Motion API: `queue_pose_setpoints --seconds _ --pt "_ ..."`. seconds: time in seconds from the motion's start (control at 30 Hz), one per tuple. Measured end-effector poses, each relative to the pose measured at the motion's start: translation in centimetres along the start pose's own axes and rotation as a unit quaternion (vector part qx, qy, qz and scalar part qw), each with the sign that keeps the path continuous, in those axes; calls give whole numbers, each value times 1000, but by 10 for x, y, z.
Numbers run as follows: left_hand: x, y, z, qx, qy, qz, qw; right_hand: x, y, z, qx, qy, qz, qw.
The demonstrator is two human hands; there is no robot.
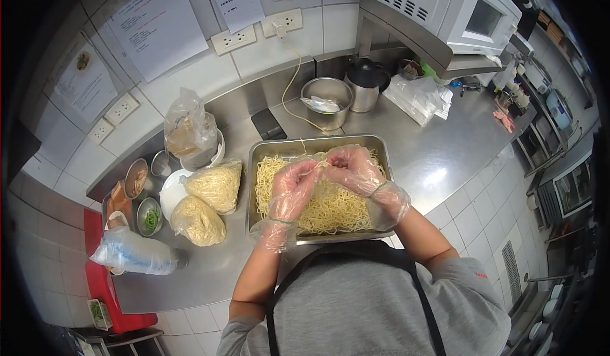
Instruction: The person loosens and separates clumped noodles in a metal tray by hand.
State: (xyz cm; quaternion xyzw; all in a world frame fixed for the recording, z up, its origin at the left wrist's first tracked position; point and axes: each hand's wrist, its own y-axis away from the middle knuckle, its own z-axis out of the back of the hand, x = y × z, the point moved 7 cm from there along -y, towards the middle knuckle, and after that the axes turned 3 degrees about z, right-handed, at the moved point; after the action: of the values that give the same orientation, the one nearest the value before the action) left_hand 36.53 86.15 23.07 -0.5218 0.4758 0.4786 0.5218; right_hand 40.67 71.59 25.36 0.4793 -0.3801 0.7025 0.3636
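Note:
A deep metal tray (254, 165) full of loose yellow noodles (330, 211) lies in front of me. Both hands wear clear plastic gloves with green bands at the wrists. Over the tray's middle, my left hand (295, 188) is closed, its fingertips pinching a few noodle strands. My right hand (356, 168) meets it fingertip to fingertip, also pinched on strands. The gloves partly hide what lies between the fingers. Left of the tray sit two clear bags of pale noodles (215, 186).
Small metal bowls, one with chopped greens (150, 219), stand left beside a plastic-wrapped bundle (136, 251). Behind the tray are a metal pot (326, 118), a thermos jug (365, 86) and a hanging cord (287, 99). A microwave (480, 19) sits on the shelf at right.

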Motion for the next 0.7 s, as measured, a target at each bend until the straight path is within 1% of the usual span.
queue_pose_setpoints --seconds 0.1,0.17,0.2,0.3,0.33,0.4,0.43,0.5,0.53,0.6,0.67,0.7 --pt "-1 -5 17 -42 -7 -61 997 0 -3 14 -47 -2 0 999" --pt "4 -8 33 -68 37 -60 995 -5 -8 32 -83 -6 13 996" --pt "7 -10 42 -80 59 -60 993 5 -5 40 -91 -66 6 994" --pt "32 -17 75 -120 64 -39 990 19 -5 66 -99 -124 -4 987" --pt "41 -20 87 -140 71 -46 987 28 -3 77 -120 -123 7 985" --pt "62 -24 108 -165 59 -18 984 45 2 96 -162 -122 30 979" --pt "71 -25 117 -178 53 -5 983 51 3 100 -153 -136 44 978" --pt "74 -26 117 -155 46 15 987 60 4 106 -136 -163 72 975" --pt "71 -25 112 -148 54 30 987 58 2 100 -101 -103 64 987" --pt "55 -20 97 -129 74 46 988 54 -3 69 3 23 63 998" --pt "19 -16 74 -104 98 43 989 34 -5 28 40 199 88 975" --pt "7 -16 64 -86 99 42 990 21 -6 3 22 264 218 939"
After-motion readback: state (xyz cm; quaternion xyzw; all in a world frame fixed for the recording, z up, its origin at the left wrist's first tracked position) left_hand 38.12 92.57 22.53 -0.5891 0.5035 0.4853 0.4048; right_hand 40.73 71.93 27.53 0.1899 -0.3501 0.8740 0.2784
